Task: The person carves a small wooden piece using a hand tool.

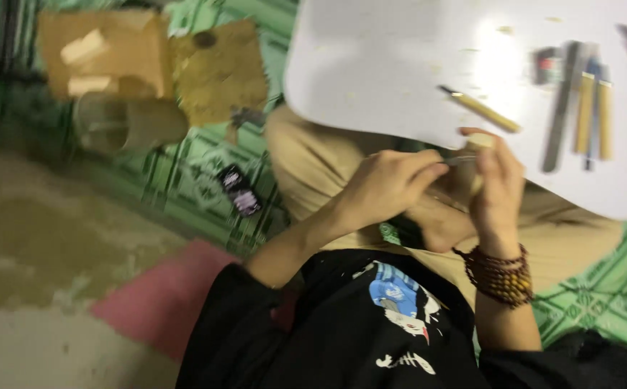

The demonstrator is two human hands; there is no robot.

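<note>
Overhead, head cam view, blurred: person sits cross-legged on a green patterned mat (184, 180), a white lap table (371, 79) just past the knees. Left hand (389, 186) is curled, thumb and forefinger pinching a thin metal-tipped carving tool (463, 160) that points toward the right hand. Right hand (497, 189), wrist w/ a brown bead bracelet (501, 274), is closed round a small pale wood piece (480, 141), held upright at the table's near edge; only its top end shows. On the table: one wooden-handled chisel (480, 108) lying apart, then a row of handled tools (580, 104) side by side at the right. Upper left, on the mat: cardboard box (105, 54) w/ pale blocks, a roll-shaped thing beside it; details too blurred to tell. Pink cushion (162, 299) lies near the left elbow
</note>
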